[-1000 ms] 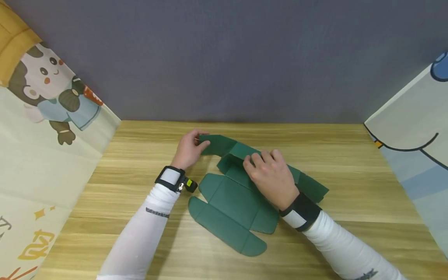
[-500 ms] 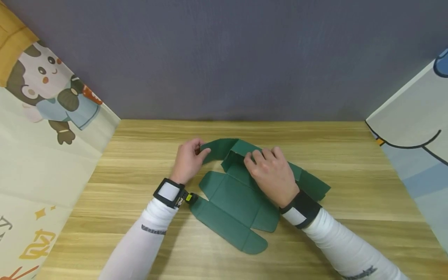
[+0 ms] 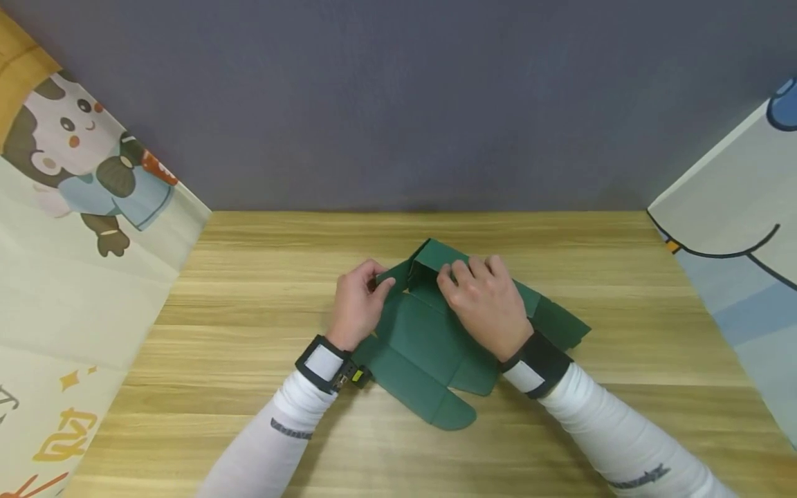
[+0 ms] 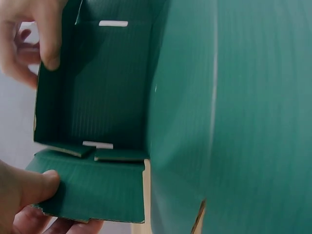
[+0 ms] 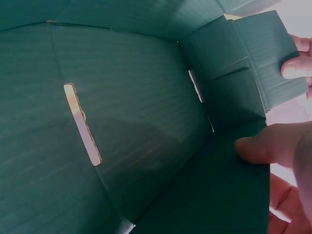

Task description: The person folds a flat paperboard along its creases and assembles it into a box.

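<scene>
A partly folded green cardboard box lies on the table, its far wall raised and its lid part spread toward me. My left hand pinches the end flap at the left, thumb on the inner face and fingers behind. That flap now stands bent across the box's left end, against two short tabs. My right hand grips the top edge of the far wall, with the thumb inside the box and fingers outside. Narrow slots show in the box's floor.
Another flap sticks out from the box's right end. The wood-grain table meets a dark grey wall behind, and cartoon-printed panels stand at either side.
My left hand has moved right and toward me, swinging the left end flap from stretched outward to folded in across the box end. The right hand has kept its grip nearly in place.
</scene>
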Demonstrator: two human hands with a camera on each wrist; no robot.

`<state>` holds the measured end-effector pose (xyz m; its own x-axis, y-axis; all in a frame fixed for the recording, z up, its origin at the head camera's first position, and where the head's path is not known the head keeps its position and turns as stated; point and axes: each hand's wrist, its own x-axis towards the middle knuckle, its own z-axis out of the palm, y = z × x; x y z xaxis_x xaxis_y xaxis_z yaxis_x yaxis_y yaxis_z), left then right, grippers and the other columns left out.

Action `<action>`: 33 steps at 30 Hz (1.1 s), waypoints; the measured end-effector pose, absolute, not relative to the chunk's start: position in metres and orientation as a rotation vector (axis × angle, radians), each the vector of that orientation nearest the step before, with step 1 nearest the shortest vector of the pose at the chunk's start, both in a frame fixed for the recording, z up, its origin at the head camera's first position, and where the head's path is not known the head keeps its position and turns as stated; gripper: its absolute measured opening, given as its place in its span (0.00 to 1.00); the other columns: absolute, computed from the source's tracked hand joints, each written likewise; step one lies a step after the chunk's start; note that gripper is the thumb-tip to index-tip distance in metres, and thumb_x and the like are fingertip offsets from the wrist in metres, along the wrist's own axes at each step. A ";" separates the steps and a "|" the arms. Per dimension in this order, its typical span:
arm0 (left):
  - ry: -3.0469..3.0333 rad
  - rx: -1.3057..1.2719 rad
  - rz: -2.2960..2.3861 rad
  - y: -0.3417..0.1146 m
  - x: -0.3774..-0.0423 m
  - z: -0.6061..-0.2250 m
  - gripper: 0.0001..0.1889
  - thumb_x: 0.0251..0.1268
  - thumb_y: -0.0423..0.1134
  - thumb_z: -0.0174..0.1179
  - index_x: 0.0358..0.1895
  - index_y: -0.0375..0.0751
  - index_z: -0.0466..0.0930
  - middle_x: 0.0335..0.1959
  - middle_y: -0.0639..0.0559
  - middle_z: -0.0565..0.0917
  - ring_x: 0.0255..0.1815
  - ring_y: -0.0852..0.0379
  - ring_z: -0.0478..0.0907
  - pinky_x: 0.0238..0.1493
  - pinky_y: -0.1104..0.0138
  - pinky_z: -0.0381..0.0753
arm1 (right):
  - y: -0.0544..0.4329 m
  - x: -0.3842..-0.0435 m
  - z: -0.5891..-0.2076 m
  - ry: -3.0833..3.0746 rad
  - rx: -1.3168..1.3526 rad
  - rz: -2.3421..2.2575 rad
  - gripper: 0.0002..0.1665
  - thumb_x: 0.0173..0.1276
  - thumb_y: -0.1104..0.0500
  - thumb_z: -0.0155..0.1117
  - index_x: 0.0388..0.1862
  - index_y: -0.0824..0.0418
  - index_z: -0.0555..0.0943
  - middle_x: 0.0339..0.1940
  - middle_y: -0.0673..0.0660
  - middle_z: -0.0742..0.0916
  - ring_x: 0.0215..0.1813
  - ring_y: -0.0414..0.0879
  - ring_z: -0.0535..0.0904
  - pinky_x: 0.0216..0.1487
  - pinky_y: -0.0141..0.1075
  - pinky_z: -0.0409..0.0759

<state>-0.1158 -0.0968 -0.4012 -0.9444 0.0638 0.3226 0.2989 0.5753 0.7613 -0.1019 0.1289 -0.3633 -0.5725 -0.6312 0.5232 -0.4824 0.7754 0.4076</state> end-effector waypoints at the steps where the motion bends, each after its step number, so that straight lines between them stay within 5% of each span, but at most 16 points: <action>1: -2.543 -0.294 -1.309 -0.095 -0.114 -0.401 0.02 0.66 0.38 0.63 0.36 0.44 0.81 0.27 0.56 0.82 0.24 0.61 0.74 0.24 0.68 0.73 | 0.129 -0.102 -0.364 -2.292 0.826 -0.294 0.22 0.77 0.65 0.39 0.43 0.61 0.84 0.29 0.59 0.83 0.31 0.54 0.78 0.35 0.43 0.69; 22: -2.515 -0.230 -1.281 -0.069 -0.090 -0.407 0.04 0.62 0.31 0.63 0.38 0.41 0.79 0.35 0.50 0.86 0.30 0.60 0.81 0.28 0.69 0.80 | 0.124 -0.094 -0.370 -2.294 0.853 -0.326 0.24 0.78 0.65 0.36 0.46 0.63 0.84 0.34 0.61 0.85 0.31 0.54 0.78 0.34 0.44 0.68; 27: -2.543 -0.258 -1.284 -0.059 -0.087 -0.408 0.09 0.61 0.31 0.63 0.43 0.40 0.75 0.51 0.48 0.85 0.40 0.57 0.85 0.35 0.68 0.83 | 0.124 -0.094 -0.370 -2.293 0.850 -0.337 0.22 0.78 0.64 0.39 0.46 0.63 0.84 0.33 0.61 0.85 0.31 0.54 0.78 0.34 0.44 0.68; 33: -2.599 -0.339 -1.273 -0.053 -0.088 -0.409 0.20 0.58 0.34 0.67 0.52 0.39 0.71 0.48 0.44 0.82 0.42 0.52 0.83 0.35 0.68 0.83 | 0.124 -0.093 -0.368 -2.300 0.853 -0.321 0.22 0.78 0.63 0.39 0.46 0.63 0.84 0.32 0.60 0.84 0.30 0.54 0.77 0.34 0.44 0.68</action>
<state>-0.0880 -0.0526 -0.4089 -0.9474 0.1063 0.3019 0.3036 0.5966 0.7429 -0.0934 0.1237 -0.3683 -0.5728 -0.6529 0.4956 -0.4920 0.7574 0.4293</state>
